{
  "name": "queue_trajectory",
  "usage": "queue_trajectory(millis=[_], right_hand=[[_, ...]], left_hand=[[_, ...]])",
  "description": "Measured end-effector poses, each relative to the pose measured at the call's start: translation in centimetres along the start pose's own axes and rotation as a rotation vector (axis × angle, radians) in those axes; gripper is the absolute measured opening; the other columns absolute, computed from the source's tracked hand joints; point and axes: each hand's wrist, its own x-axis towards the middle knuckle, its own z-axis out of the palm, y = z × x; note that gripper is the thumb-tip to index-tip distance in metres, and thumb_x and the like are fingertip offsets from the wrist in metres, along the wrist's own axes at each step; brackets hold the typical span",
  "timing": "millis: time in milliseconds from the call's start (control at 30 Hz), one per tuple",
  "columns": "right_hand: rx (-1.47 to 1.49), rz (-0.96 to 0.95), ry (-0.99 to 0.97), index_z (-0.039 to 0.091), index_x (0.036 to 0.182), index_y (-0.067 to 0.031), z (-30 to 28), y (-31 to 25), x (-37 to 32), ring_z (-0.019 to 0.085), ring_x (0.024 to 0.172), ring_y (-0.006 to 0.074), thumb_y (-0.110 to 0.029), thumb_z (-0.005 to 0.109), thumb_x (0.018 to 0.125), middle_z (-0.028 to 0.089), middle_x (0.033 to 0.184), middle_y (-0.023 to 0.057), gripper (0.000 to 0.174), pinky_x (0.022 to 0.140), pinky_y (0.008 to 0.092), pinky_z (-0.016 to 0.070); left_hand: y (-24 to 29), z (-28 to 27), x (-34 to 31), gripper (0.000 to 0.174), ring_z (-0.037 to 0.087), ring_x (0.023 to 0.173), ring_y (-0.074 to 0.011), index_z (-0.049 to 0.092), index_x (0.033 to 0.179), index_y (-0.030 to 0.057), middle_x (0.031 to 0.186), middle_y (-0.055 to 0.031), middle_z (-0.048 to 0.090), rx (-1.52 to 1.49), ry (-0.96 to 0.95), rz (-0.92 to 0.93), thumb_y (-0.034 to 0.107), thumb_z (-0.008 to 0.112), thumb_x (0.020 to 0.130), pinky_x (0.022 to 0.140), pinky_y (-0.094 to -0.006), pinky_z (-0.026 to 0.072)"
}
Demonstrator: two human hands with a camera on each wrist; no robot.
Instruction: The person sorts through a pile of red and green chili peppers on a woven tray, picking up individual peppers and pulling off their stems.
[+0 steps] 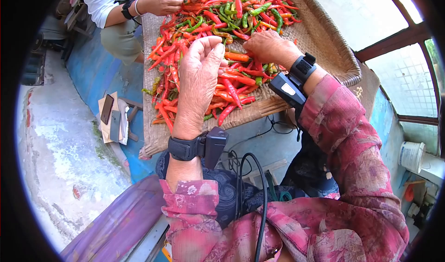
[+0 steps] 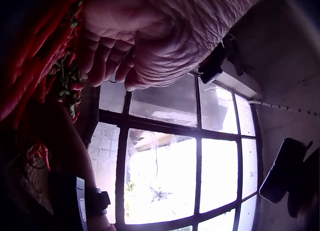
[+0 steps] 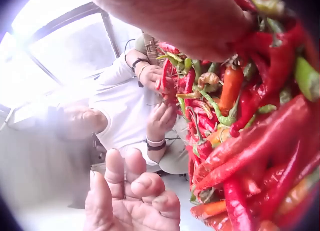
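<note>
Red, orange and green peppers (image 1: 234, 83) lie heaped on a woven tray (image 1: 333, 39), and they fill the right side of the right wrist view. Above the near part of the heap is my left hand (image 1: 200, 79), palm turned up. Its fingers (image 3: 145, 183) are loosely bent with nothing visible between them, the thumb standing apart. My right hand (image 1: 269, 48) reaches down onto the heap at the tray's right side. Its fingertips are hidden among the peppers (image 3: 250, 151), so whether it pinches one cannot be told.
Across the tray, another person (image 3: 125, 108) in a white top has both hands at the heap's far left. A stool with a phone (image 1: 107, 109) and papers stands left of the tray. Black cables (image 1: 264, 188) hang below its near edge. A white bucket (image 1: 411, 156) is at right.
</note>
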Motion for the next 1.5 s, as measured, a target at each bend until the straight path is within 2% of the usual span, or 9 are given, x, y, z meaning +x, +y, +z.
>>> queue_trajectory(millis=[367, 433, 600, 700, 733, 1033, 1200, 1300, 1500], right_hand=[[0.309, -0.115, 0.16, 0.058, 0.093, -0.0061, -1.6, 4.9, -3.4, 0.058, 0.088, 0.033, -0.009, 0.062, 0.076, 0.059, 0.088, 0.0148, 0.018, 0.075, 0.0415, 0.0456], [0.433, -0.133, 0.433, 0.057, 0.091, -0.0041, -1.7, 5.5, -4.2, 0.057, 0.081, 0.0324, -0.013, 0.064, 0.078, 0.058, 0.083, 0.0147, 0.017, 0.069, 0.0404, 0.0448], [0.602, -0.093, 0.387, 0.053, 0.093, -0.0014, -4.0, 4.7, -5.4, 0.053, 0.066, 0.0142, -0.02, 0.054, 0.089, 0.051, 0.07, 0.0066, 0.019, 0.061, 0.0311, 0.0437], [0.748, -0.048, 0.342, 0.053, 0.092, -0.0019, -4.5, 2.0, -5.2, 0.054, 0.062, 0.0142, -0.021, 0.052, 0.09, 0.054, 0.067, 0.006, 0.019, 0.057, 0.0306, 0.0452], [0.743, -0.112, 0.464, 0.056, 0.088, 0.0001, -4.3, 1.0, -5.3, 0.062, 0.069, 0.0322, -0.026, 0.054, 0.085, 0.059, 0.069, 0.019, 0.026, 0.062, 0.0406, 0.0473], [0.662, -0.339, 0.527, 0.05, 0.079, 0.0001, -5.1, -3.7, -5.5, 0.056, 0.065, 0.038, -0.017, 0.061, 0.081, 0.055, 0.066, 0.0201, 0.02, 0.058, 0.0433, 0.0434], [0.766, -0.383, 0.293, 0.058, 0.108, 0.0001, -6.1, -2.2, -4.9, 0.06, 0.075, 0.0191, -0.007, 0.051, 0.076, 0.062, 0.083, 0.013, 0.034, 0.067, 0.032, 0.0473], [1.178, -0.367, 0.214, 0.06, 0.095, 0.0019, -6.3, -2.5, -5.0, 0.052, 0.062, 0.0165, -0.008, 0.056, 0.074, 0.056, 0.067, 0.0103, 0.024, 0.059, 0.0309, 0.0438], [1.013, -0.294, 0.374, 0.06, 0.102, -0.0003, -5.5, -3.6, -4.1, 0.054, 0.069, 0.0065, -0.028, 0.06, 0.088, 0.061, 0.076, 0.0004, 0.031, 0.061, 0.0225, 0.0463]], left_hand=[[0.1, 0.0, 0.0, 0.027, 0.055, 0.075, -0.0046, 0.057, 0.108, 0.006, 0.095, -0.0004, 0.06, 0.04, -0.011, -0.009, 0.026, 0.055, 0.09, 0.065, -0.0191, 0.0436], [0.2, 0.1, -0.1, 0.027, 0.055, 0.075, -0.0049, 0.057, 0.108, 0.006, 0.095, -0.0007, 0.06, 0.053, -0.011, -0.011, 0.027, 0.055, 0.09, 0.065, -0.0193, 0.0437], [-0.6, 0.7, -0.1, 0.03, 0.055, 0.076, -0.0066, 0.056, 0.111, 0.0042, 0.095, -0.0026, 0.06, 0.093, -0.099, -0.018, 0.027, 0.054, 0.091, 0.066, -0.0209, 0.0452], [-0.3, 1.5, -0.3, 0.034, 0.055, 0.076, -0.007, 0.055, 0.112, 0.0021, 0.096, -0.0037, 0.06, 0.139, -0.154, -0.065, 0.029, 0.054, 0.091, 0.065, -0.0214, 0.0459], [-0.2, 1.9, -0.3, 0.034, 0.055, 0.075, -0.0072, 0.055, 0.111, 0.0022, 0.095, -0.0036, 0.06, 0.097, -0.138, -0.039, 0.03, 0.054, 0.091, 0.065, -0.0212, 0.0457], [-0.2, 0.0, 0.5, 0.019, 0.053, 0.062, -0.0067, 0.059, 0.086, 0.0099, 0.07, 0.0017, 0.058, -0.487, 0.159, -0.06, 0.028, 0.057, 0.089, 0.055, -0.023, 0.0421], [-0.5, -0.2, 0.5, 0.017, 0.055, 0.063, -0.0067, 0.058, 0.084, 0.0093, 0.071, 0.0001, 0.059, -0.369, 0.145, -0.026, 0.025, 0.06, 0.088, 0.057, -0.0222, 0.0444], [-0.5, 0.0, 0.4, 0.016, 0.054, 0.063, -0.0061, 0.057, 0.084, 0.0088, 0.072, -0.0002, 0.059, -0.289, 0.141, 0.002, 0.024, 0.062, 0.087, 0.056, -0.0196, 0.0434], [-0.1, 0.5, 0.1, 0.018, 0.051, 0.06, -0.005, 0.057, 0.089, 0.0078, 0.074, 0.0012, 0.057, -0.248, 0.144, 0.019, 0.025, 0.061, 0.088, 0.055, -0.0194, 0.0415]])
